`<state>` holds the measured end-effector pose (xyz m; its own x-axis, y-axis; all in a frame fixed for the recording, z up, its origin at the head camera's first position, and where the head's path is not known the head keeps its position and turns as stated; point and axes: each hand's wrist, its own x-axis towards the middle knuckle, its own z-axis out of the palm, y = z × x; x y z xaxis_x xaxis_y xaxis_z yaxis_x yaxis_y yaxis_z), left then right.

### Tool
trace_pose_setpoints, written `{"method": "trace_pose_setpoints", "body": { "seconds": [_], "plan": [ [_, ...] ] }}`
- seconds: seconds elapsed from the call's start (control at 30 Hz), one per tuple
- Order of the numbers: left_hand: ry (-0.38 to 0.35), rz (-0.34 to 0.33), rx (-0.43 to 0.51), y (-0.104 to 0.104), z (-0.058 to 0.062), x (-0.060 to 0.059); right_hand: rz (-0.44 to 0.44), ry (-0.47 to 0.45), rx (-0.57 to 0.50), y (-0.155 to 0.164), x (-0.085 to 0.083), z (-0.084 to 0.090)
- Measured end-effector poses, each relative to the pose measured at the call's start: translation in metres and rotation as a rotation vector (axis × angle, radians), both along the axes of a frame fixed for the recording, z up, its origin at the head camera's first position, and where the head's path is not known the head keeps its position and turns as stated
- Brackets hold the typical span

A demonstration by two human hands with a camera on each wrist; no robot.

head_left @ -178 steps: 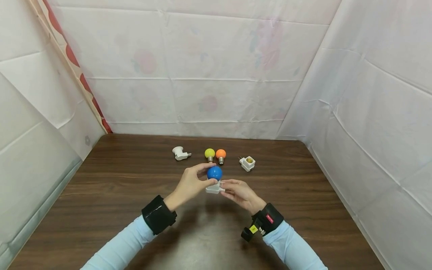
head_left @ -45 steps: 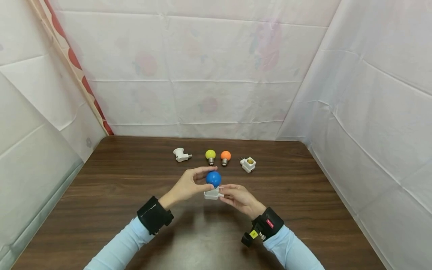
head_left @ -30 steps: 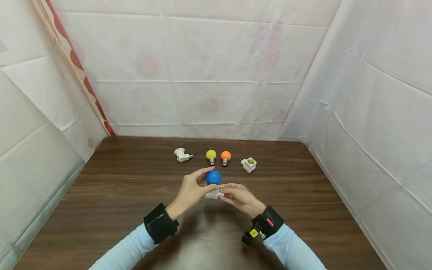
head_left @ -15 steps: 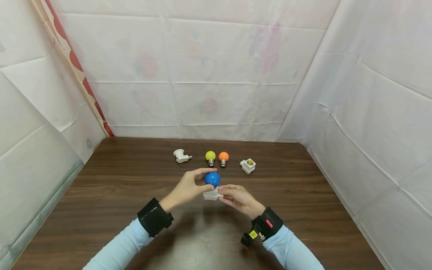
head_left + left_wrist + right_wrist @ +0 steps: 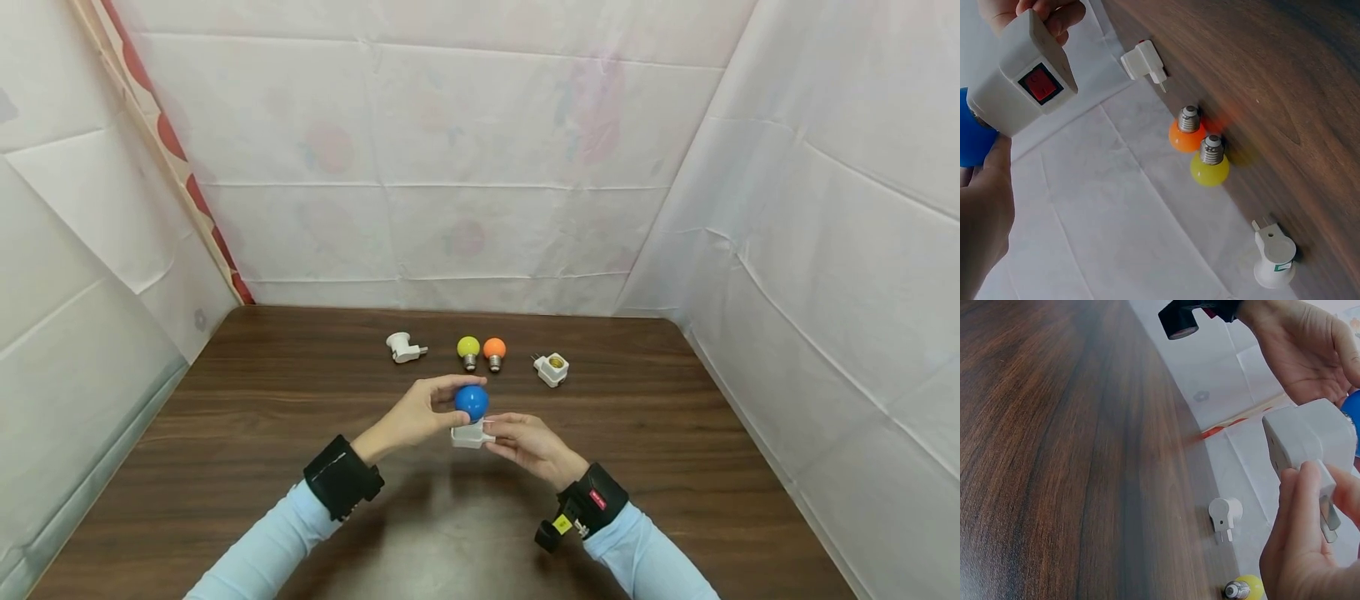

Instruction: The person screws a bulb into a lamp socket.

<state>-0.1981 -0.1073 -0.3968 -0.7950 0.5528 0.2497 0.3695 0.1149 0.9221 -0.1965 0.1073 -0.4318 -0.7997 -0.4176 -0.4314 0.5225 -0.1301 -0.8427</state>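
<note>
My left hand (image 5: pixel 411 417) pinches a blue light bulb (image 5: pixel 472 402) between thumb and fingers. The bulb's base meets the top of a white plug-in lamp socket (image 5: pixel 468 435), which my right hand (image 5: pixel 536 446) holds from the right by its plug end. In the left wrist view a red rocker switch (image 5: pixel 1041 82) shows on the socket's side. Metal prongs (image 5: pixel 1329 522) stick out between the right fingers in the right wrist view. Both things are held over the dark wooden table (image 5: pixel 300 400); the bulb's screw base is mostly hidden.
Behind the hands lie a yellow bulb (image 5: pixel 468 348) and an orange bulb (image 5: pixel 494 350), side by side. One white plug-in socket (image 5: pixel 405 347) lies to their left, another (image 5: pixel 552 369) to their right. White sheeting (image 5: pixel 465 167) encloses the table's back and sides.
The left hand has loosened, swivelled and regripped the blue bulb while the right hand kept hold of the socket. The orange bulb rolled away from the yellow one, then partly back.
</note>
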Motion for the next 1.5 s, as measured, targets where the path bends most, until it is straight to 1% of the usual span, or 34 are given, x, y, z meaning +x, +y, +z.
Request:
{"method": "trace_pose_setpoints", "body": {
  "seconds": [0.03, 0.1, 0.23, 0.33, 0.4, 0.47, 0.53, 0.7, 0.73, 0.87, 0.97, 1.0, 1.07, 1.23, 1.33, 1.4, 1.5],
  "plan": [
    [0.011, 0.012, 0.006, 0.001, -0.001, 0.000, 0.000, 0.001, -0.002, 0.000, 0.000, 0.000],
    [0.037, 0.063, 0.014, 0.003, -0.003, 0.002, -0.003, 0.004, -0.002, 0.000, 0.000, 0.001],
    [0.097, 0.217, 0.039, 0.009, -0.005, 0.010, -0.020, 0.004, 0.002, -0.001, -0.001, 0.002],
    [0.152, 0.321, 0.033, 0.016, -0.005, 0.017, -0.033, 0.001, 0.000, -0.001, -0.001, 0.003],
    [0.188, 0.365, 0.024, 0.020, -0.004, 0.020, -0.035, 0.004, -0.001, -0.001, -0.001, 0.003],
    [0.205, 0.389, 0.020, 0.024, -0.002, 0.023, -0.036, 0.005, -0.005, -0.002, -0.001, 0.003],
    [0.219, 0.399, 0.025, 0.027, 0.005, 0.028, -0.037, 0.005, -0.006, -0.001, -0.001, 0.003],
    [0.241, 0.389, 0.031, 0.029, 0.023, 0.039, -0.033, 0.013, -0.003, 0.000, -0.002, 0.003],
    [0.239, 0.383, 0.028, 0.029, 0.024, 0.039, -0.032, 0.013, -0.002, 0.001, -0.002, 0.003],
    [0.230, 0.336, 0.009, 0.025, 0.027, 0.038, -0.026, 0.016, 0.004, 0.002, -0.002, 0.004],
    [0.201, 0.285, -0.013, 0.021, 0.028, 0.033, -0.024, 0.016, 0.010, 0.002, -0.002, 0.004],
    [0.188, 0.267, -0.020, 0.019, 0.027, 0.031, -0.023, 0.015, 0.010, 0.002, -0.002, 0.005],
    [0.179, 0.230, -0.032, 0.016, 0.019, 0.023, -0.020, 0.012, 0.008, 0.002, -0.001, 0.006],
    [0.121, 0.146, -0.066, 0.006, 0.002, 0.005, -0.011, 0.012, -0.003, 0.002, -0.001, 0.006],
    [0.064, 0.085, -0.072, 0.003, 0.004, 0.002, -0.007, 0.013, 0.004, 0.001, 0.000, 0.004],
    [0.050, 0.041, -0.061, 0.001, 0.004, 0.000, -0.006, 0.010, 0.009, 0.001, 0.001, 0.004],
    [0.031, 0.001, -0.052, -0.001, 0.006, -0.001, -0.005, 0.008, 0.012, 0.001, 0.002, 0.004]
  ]
}}
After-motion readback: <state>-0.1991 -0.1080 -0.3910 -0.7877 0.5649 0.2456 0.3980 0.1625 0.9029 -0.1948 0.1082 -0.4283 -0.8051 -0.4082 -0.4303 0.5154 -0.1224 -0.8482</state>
